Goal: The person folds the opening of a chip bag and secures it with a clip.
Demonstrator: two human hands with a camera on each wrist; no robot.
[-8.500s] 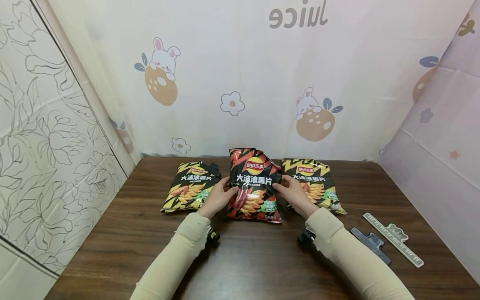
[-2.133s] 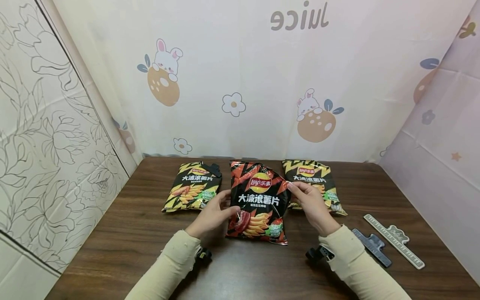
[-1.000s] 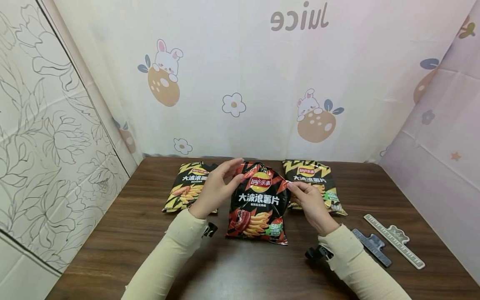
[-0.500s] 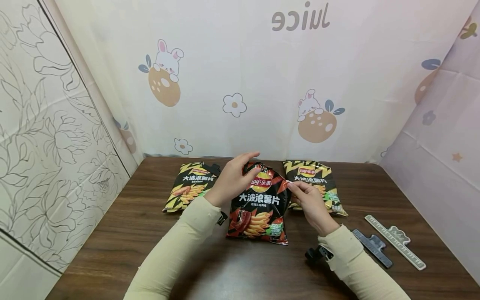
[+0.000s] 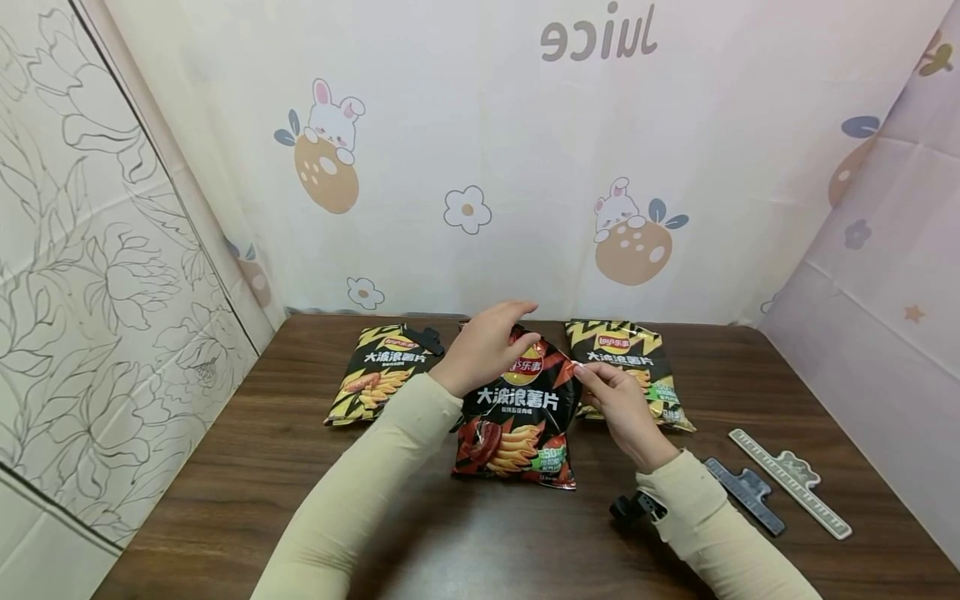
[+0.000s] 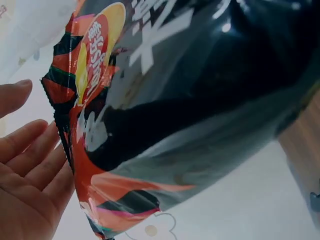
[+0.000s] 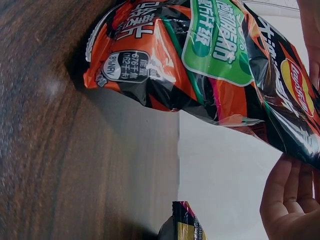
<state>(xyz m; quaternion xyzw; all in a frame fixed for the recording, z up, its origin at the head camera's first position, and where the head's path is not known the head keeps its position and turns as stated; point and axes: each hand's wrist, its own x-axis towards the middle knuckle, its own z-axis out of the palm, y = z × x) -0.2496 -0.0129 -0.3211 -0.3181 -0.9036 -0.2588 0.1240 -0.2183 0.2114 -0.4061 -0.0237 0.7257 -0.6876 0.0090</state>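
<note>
A red and black chip bag (image 5: 519, 421) stands in the middle of the table, its bottom edge toward me. My right hand (image 5: 621, 406) pinches its upper right edge between thumb and fingers. In front of the bag's upper left part is my left hand (image 5: 483, 346), fingers extended to the right and thumb apart, covering part of the logo. In the left wrist view, the left hand's fingers (image 6: 35, 170) are spread beside the bag's jagged top edge. The right wrist view shows the bag (image 7: 215, 60) tilted up off the table, with right-hand fingers at its edge.
Two yellow and black chip bags, one left (image 5: 375, 383) and one right (image 5: 663, 387), lie at the back. A black clip (image 5: 426, 340) sits on the left one's top corner. A dark clip (image 5: 746, 496) and a pale clip (image 5: 791, 483) lie at the right.
The red bag has come nearer and tilted up since the oldest frame. My left hand has left its left side and moved up and right to its top. My right hand stays at the edge.
</note>
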